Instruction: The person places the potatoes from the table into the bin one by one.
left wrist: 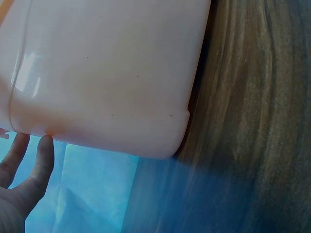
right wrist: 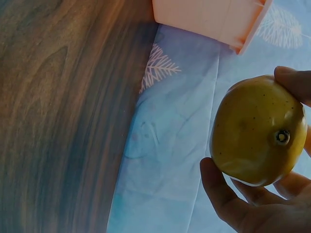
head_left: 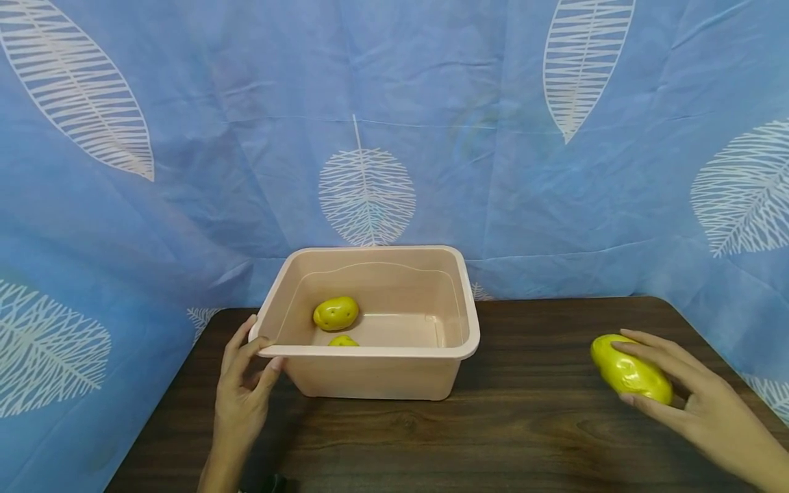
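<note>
My right hand [head_left: 696, 390] grips a glossy yellow potato [head_left: 630, 370], lifted over the right side of the table. In the right wrist view, fingers and thumb are around the potato [right wrist: 260, 128], which shows small dark specks and a round scar. My left hand [head_left: 240, 383] holds the near left corner of a beige plastic tub [head_left: 376, 376], thumb on the front and fingers at the rim. The left wrist view shows two fingertips against the tub's wall [left wrist: 107, 73]. Inside lie a yellow potato [head_left: 335, 313] and another [head_left: 342, 340], partly hidden by the front rim.
The tub stands on a dark wood-grain table [head_left: 524, 424], towards its back edge. Behind and beside the table hangs a blue cloth [head_left: 444, 185] with white leaf prints. A small dark object [head_left: 274, 483] shows at the bottom edge near the left forearm.
</note>
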Demonstrator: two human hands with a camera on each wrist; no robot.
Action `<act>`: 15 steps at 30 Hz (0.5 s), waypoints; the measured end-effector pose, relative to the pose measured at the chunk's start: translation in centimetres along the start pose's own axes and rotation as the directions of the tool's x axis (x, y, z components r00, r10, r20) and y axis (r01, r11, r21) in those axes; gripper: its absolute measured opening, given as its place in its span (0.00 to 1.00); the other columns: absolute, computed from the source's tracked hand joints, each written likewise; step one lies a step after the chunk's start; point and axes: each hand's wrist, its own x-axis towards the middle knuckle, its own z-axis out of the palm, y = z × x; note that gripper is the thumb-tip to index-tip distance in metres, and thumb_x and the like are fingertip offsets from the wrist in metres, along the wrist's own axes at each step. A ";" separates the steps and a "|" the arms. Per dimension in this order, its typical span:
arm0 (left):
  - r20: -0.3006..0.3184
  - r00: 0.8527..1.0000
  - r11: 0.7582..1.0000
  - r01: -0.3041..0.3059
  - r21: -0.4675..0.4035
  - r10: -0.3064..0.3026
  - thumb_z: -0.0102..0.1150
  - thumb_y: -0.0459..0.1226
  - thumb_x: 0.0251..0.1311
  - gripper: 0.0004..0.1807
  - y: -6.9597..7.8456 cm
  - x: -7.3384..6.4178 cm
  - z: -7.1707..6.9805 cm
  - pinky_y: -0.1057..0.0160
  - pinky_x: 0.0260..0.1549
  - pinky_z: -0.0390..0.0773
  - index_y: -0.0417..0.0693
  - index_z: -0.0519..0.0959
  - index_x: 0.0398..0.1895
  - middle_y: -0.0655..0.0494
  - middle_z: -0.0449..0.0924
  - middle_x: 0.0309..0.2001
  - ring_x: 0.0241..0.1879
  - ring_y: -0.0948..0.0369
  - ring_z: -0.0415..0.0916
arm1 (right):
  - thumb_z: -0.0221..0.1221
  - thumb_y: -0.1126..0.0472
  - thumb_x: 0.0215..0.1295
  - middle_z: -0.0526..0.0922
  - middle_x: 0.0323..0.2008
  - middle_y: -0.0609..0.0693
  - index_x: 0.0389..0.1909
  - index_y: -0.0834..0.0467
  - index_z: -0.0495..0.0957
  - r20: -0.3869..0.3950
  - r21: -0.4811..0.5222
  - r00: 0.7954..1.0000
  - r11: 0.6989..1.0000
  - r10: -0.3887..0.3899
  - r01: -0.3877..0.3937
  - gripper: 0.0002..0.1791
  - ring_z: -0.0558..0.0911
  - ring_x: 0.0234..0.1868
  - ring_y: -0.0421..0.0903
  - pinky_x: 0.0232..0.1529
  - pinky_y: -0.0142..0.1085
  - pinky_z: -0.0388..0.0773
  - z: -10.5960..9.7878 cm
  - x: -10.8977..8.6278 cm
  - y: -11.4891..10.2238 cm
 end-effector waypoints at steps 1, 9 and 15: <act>-0.001 1.000 1.000 0.002 0.002 -0.002 0.62 0.27 0.61 0.18 0.0 0.0 0.0 0.76 0.40 0.80 0.42 0.77 0.55 0.62 0.57 0.74 0.64 0.65 0.66 | 0.73 0.75 0.44 0.60 0.70 0.31 0.66 0.56 0.71 -0.001 0.000 1.000 1.000 -0.001 0.001 0.44 0.63 0.57 0.19 0.37 0.13 0.70 0.0 0.0 -0.1; 0.001 1.000 1.000 0.006 0.006 -0.006 0.62 0.28 0.62 0.18 0.1 0.0 0.0 0.75 0.39 0.80 0.41 0.77 0.55 0.62 0.57 0.74 0.64 0.65 0.65 | 0.73 0.74 0.45 0.61 0.70 0.32 0.66 0.55 0.71 -0.008 -0.012 1.000 1.000 0.010 -0.010 0.43 0.63 0.56 0.19 0.38 0.12 0.69 0.0 0.3 -0.5; 0.007 1.000 1.000 0.003 -0.007 -0.003 0.62 0.27 0.62 0.18 0.2 0.0 0.0 0.75 0.40 0.80 0.41 0.77 0.55 0.62 0.56 0.74 0.64 0.65 0.65 | 0.74 0.74 0.44 0.61 0.70 0.33 0.67 0.55 0.71 -0.009 -0.014 1.000 1.000 -0.002 0.002 0.44 0.64 0.55 0.20 0.38 0.12 0.69 -0.1 0.5 -0.8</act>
